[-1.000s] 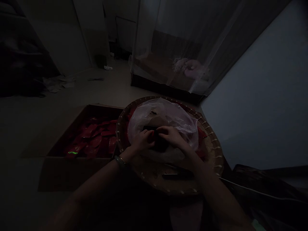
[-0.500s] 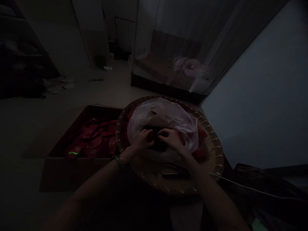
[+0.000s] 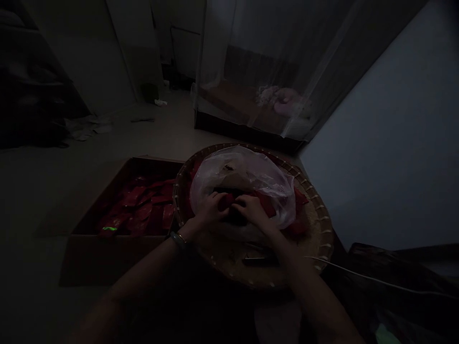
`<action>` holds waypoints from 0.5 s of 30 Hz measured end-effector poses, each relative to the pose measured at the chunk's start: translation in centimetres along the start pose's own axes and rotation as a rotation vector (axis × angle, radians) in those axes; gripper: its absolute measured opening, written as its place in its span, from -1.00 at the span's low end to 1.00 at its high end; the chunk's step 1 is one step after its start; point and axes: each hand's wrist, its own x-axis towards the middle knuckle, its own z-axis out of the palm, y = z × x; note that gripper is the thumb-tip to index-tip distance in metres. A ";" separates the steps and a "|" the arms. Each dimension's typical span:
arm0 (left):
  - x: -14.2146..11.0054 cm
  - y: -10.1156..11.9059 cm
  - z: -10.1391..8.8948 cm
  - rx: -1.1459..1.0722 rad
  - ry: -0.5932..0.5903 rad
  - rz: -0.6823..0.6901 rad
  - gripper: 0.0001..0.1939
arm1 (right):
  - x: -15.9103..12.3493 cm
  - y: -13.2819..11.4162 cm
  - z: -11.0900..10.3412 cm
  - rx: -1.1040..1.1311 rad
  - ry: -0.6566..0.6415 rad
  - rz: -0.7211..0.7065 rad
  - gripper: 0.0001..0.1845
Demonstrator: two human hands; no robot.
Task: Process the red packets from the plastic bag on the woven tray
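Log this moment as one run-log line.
left hand: at red item, grip unclear | right hand: beside it, grip unclear | plastic bag: in woven tray | box: red packets inside, left of tray | light: dim

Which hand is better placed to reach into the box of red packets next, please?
Probably the left hand: it is nearer the box, left of the basket, while the right hand would have to reach across the left one.

Bare hands [image 3: 212, 208], with a greenish bangle [image 3: 178, 240] and gold-toned trim at the left wrist [image 3: 188, 232].
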 end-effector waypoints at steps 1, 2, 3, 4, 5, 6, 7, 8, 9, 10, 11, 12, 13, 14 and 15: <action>0.1 -0.2 -0.1 -0.060 -0.003 -0.016 -0.45 | 0.1 0.0 -0.3 0.022 0.016 0.028 -0.89; 0.2 -0.4 -0.2 -0.143 -0.031 -0.035 -0.41 | 0.1 0.0 -0.8 0.054 0.026 0.048 -0.87; 0.3 -0.7 -0.4 -0.242 -0.090 -0.060 -0.40 | 0.1 0.0 -1.4 0.089 0.028 0.061 -0.85; 0.4 -0.9 -0.5 -0.342 -0.167 -0.090 -0.40 | 0.0 0.1 -2.1 0.118 0.023 0.068 -0.83; 0.5 -1.0 -0.7 -0.430 -0.249 -0.127 -0.44 | -0.1 0.1 -2.8 0.142 0.011 0.069 -0.82; 0.5 -1.1 -0.9 -0.492 -0.324 -0.169 -0.49 | -0.2 0.1 -3.5 0.158 -0.002 0.069 -0.81; 0.6 -1.2 -1.0 -0.525 -0.382 -0.214 -0.54 | -0.3 0.2 -4.1 0.165 -0.016 0.070 -0.80; 0.7 -1.1 -1.1 -0.537 -0.416 -0.260 -0.58 | -0.5 0.3 -4.7 0.167 -0.030 0.070 -0.79; 0.7 -1.0 -1.3 -0.544 -0.427 -0.303 -0.60 | -0.6 0.5 -5.1 0.169 -0.044 0.069 -0.79; 0.7 -0.9 -1.3 -0.556 -0.434 -0.335 -0.61 | -0.7 0.6 -5.4 0.173 -0.058 0.070 -0.78; 0.8 -0.8 -1.4 -0.573 -0.440 -0.353 -0.61 | -0.7 0.8 -5.6 0.182 -0.072 0.072 -0.77; 0.8 -0.7 -1.4 -0.592 -0.438 -0.363 -0.61 | -0.7 0.9 -5.7 0.195 -0.079 0.074 -0.77; 0.8 -0.6 -1.4 -0.606 -0.434 -0.367 -0.61 | -0.7 1.1 -5.7 0.211 -0.079 0.079 -0.78; 0.8 -0.6 -1.4 -0.610 -0.430 -0.369 -0.61 | -0.6 1.1 -5.5 0.231 -0.070 0.090 -0.78; 0.7 -0.6 -1.3 -0.607 -0.426 -0.368 -0.61 | -0.5 1.1 -5.2 0.250 -0.046 0.110 -0.76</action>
